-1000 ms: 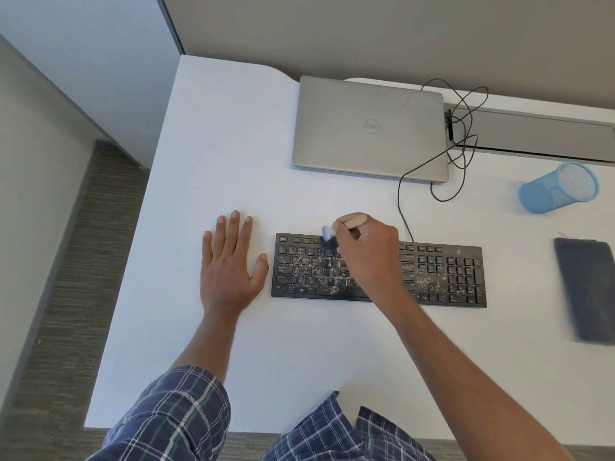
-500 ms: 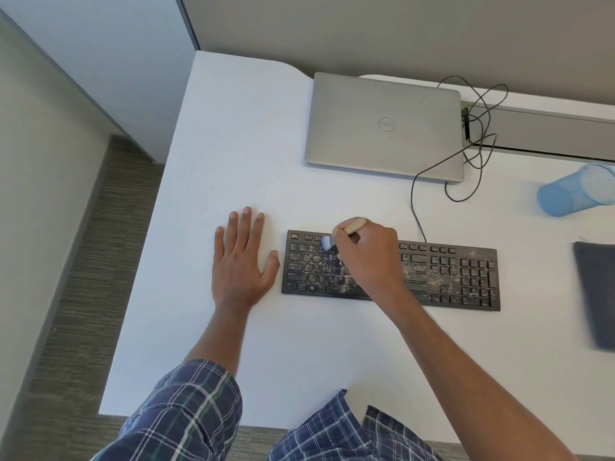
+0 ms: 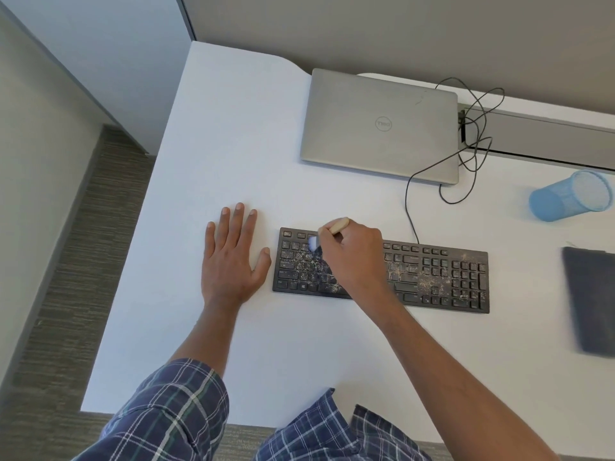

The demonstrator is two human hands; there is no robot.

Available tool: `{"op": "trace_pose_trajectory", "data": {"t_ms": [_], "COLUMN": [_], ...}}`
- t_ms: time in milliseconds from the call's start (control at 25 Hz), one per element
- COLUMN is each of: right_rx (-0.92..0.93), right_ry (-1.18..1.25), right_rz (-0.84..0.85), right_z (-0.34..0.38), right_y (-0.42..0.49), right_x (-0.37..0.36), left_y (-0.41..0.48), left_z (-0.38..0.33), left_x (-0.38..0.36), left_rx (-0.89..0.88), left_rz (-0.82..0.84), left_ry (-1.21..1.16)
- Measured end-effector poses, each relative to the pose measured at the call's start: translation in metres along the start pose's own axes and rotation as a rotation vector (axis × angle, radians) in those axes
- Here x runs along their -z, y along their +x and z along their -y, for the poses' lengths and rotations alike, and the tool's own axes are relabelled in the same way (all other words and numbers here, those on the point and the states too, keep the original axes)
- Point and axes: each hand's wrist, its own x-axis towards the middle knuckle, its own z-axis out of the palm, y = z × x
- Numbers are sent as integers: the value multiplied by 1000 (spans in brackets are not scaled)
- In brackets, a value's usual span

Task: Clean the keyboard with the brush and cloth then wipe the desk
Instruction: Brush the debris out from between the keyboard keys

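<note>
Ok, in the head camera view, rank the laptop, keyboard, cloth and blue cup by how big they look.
1. laptop and keyboard: too close to rank, and the right hand with the brush covers part of the keyboard.
2. cloth, cut off by the frame edge.
3. blue cup, smallest.

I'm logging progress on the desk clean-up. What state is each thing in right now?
Keyboard, dusty with crumbs, cable attached.
Brush, gripped by the right hand, bristles on the left keys.
Right hand, curled round the brush handle.
Left hand, flat on the desk, fingers straight.
Cloth, lying untouched right of the keyboard.
Laptop, lid closed.
Blue mesh cup, tilt unclear.
</note>
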Motion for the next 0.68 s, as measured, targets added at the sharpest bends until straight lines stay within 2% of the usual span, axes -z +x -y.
{"op": "trace_pose_trajectory", "data": {"t_ms": [160,440,680], "right_rx": [58,34,60], "right_ry": [24,-82,58], "right_rz": [-59,35,-42], "right_z": [5,-3,12], "right_y": [17,1,7], "right_x": [-7,-20,-14], "left_y": [0,0,0], "left_z": [1,0,0], "left_x": [2,1,1], "left_rx": [0,7,9], "left_rz": [-10,-8,8], "left_ry": [2,-6,3]}}
